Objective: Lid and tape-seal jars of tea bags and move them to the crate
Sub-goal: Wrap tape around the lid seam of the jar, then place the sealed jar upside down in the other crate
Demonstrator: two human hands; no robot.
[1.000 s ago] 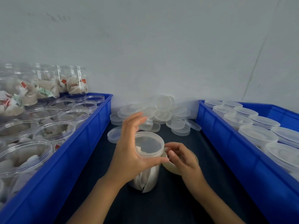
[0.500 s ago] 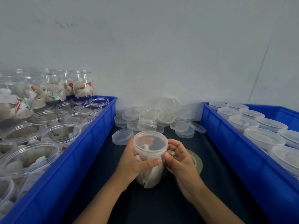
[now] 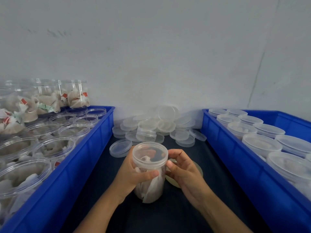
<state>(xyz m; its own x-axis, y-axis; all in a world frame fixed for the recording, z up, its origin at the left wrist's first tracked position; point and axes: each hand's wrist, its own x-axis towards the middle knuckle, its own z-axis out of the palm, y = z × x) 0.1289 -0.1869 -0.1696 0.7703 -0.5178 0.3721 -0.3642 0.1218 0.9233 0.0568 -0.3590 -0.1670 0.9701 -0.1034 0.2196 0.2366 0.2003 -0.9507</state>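
Left hand [image 3: 129, 174] grips lidded jar [image 3: 149, 172]; right hand [image 3: 183, 172] fingers curled at lid rim.

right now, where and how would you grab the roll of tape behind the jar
Probably by its far right rim, coming from the right: the roll of tape lies flat on the dark table, mostly hidden behind the right hand and the jar, so only that edge is free for a pinch.
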